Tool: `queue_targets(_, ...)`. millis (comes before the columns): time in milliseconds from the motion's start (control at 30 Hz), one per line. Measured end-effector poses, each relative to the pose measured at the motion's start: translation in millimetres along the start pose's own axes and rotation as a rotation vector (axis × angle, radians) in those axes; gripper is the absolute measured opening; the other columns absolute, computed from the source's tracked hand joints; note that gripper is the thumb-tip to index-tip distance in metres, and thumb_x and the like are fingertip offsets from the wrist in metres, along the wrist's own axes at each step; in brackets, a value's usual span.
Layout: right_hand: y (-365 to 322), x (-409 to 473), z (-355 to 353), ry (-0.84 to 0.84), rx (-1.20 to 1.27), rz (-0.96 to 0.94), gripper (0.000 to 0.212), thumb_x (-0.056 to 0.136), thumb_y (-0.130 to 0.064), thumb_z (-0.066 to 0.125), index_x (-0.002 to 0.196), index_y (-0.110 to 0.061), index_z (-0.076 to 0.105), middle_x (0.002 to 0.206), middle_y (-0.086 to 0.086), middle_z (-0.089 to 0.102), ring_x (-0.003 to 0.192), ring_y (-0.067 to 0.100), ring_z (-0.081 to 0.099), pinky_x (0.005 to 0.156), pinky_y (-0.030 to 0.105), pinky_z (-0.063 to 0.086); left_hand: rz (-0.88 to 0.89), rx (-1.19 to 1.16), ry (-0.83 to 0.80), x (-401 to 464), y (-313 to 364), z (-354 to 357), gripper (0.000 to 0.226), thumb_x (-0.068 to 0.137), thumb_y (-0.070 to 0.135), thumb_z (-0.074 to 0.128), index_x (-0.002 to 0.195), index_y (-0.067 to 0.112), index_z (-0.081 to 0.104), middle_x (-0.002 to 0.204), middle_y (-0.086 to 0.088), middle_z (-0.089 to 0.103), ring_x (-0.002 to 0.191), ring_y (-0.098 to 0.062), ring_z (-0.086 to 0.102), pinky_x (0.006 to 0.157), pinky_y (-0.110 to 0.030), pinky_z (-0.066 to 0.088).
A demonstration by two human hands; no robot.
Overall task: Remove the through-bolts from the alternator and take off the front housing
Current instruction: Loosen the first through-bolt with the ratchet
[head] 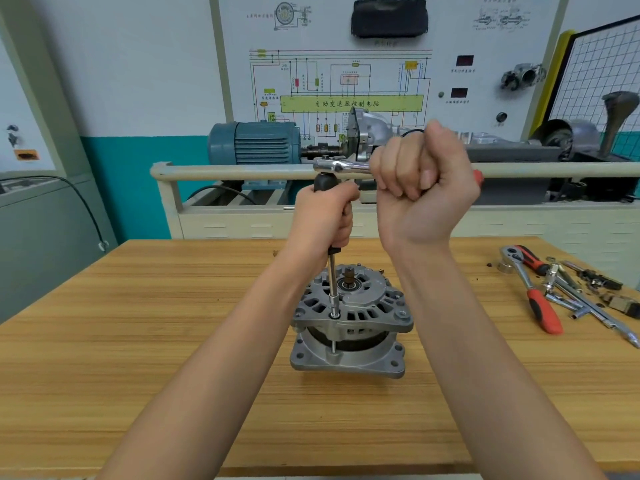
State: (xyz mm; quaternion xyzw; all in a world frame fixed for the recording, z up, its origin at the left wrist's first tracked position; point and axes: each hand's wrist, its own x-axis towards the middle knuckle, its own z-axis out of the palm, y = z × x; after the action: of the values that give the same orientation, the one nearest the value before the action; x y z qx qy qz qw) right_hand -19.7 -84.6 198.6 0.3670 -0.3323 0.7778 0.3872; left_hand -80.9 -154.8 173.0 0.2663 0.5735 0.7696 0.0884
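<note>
The alternator (349, 323) stood on end near the middle of the wooden desk (138, 341), its front housing (356, 299) uppermost and the shaft stub pointing up, which put the through-bolts upright and reachable from above. The left hand (325, 220) was wrapped round the black handle of a long driver extension (333, 285), holding the shaft vertical so that its socket sat squarely on a through-bolt (334, 315) at the near rim of the housing; that grip looked meant to steady the tool and stop the socket from tipping off the head. Below the housing flange the bare shank of the same bolt showed in the gap above the rear housing. The right hand (426, 181) was closed in a fist round the handle of a chrome ratchet (341, 165) fitted on top of the driver, its red grip end just showing past the fist, so the long lever could supply the turning force. The housing seemed still seated on the body, so the work was probably at the loosening stage. Spare tools lay well apart at the right side of the desk: a second ratchet with a red handle (540, 303) and some loose extension bars (585, 306), apparently kept within reach but out of the swing.
</note>
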Motion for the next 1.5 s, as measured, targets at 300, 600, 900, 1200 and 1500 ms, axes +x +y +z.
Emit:
queue_targets(300, 1.0, -10.3, 5.4, -0.036, -0.178, -0.149, 0.045, 0.082, 0.0, 0.04, 0.044, -0.019, 0.027, 0.036, -0.005, 0.03, 0.037, 0.011, 0.024, 0.047, 0.027, 0.018, 0.0, 0.075, 0.046, -1.0, 0.2, 6.4, 0.039, 0.083, -0.001, 0.052, 0.056, 0.018, 0.032, 0.038, 0.007, 0.025, 0.033, -0.01, 0.017, 0.038, -0.016, 0.017)
queue_targets(600, -9.3, 14.9, -24.1, 0.169, 0.426, 0.252, 0.049, 0.081, -0.012, 0.039, 0.033, -0.015, 0.033, 0.03, -0.003, 0.024, 0.039, 0.013, 0.01, 0.039, 0.022, 0.021, 0.07, 0.111, -0.354, -4.9, 10.1, -16.9, 0.041, 0.087, 0.0, 0.059, 0.051, 0.015, 0.045, 0.041, 0.001, 0.037, 0.038, -0.017, 0.037, 0.044, -0.022, 0.034)
queue_targets(900, -6.5, 2.6, -12.9, 0.09, 0.015, -0.016, 0.052, 0.086, -0.004, 0.039, 0.036, -0.019, 0.037, 0.034, -0.005, 0.028, 0.036, 0.011, 0.019, 0.044, 0.026, 0.022, 0.05, 0.073, -0.048, 3.4, -3.3, 7.6, 0.044, 0.087, -0.001, 0.054, 0.056, 0.018, 0.029, 0.039, 0.007, 0.025, 0.032, -0.009, 0.017, 0.038, -0.016, 0.017)
queue_targets(1200, -0.7, -10.5, 1.8, 0.006, -0.189, -0.175, 0.046, 0.083, 0.003, 0.038, 0.043, -0.02, 0.033, 0.037, -0.004, 0.031, 0.038, 0.011, 0.024, 0.047, 0.028, 0.019, 0.108, 0.085, 0.124, 0.5, -6.8, 12.1, 0.045, 0.082, -0.001, 0.06, 0.056, 0.018, 0.029, 0.041, 0.005, 0.025, 0.033, -0.012, 0.019, 0.038, -0.016, 0.018)
queue_targets(1500, -10.9, 12.0, -20.4, 0.133, 0.271, 0.204, 0.048, 0.08, -0.012, 0.039, 0.032, -0.017, 0.034, 0.03, -0.004, 0.024, 0.04, 0.015, 0.011, 0.04, 0.024, 0.022, 0.027, 0.015, -0.282, 0.3, 6.0, -11.5, 0.033, 0.079, 0.013, 0.063, 0.052, 0.015, 0.046, 0.042, 0.002, 0.034, 0.037, -0.015, 0.031, 0.042, -0.022, 0.028)
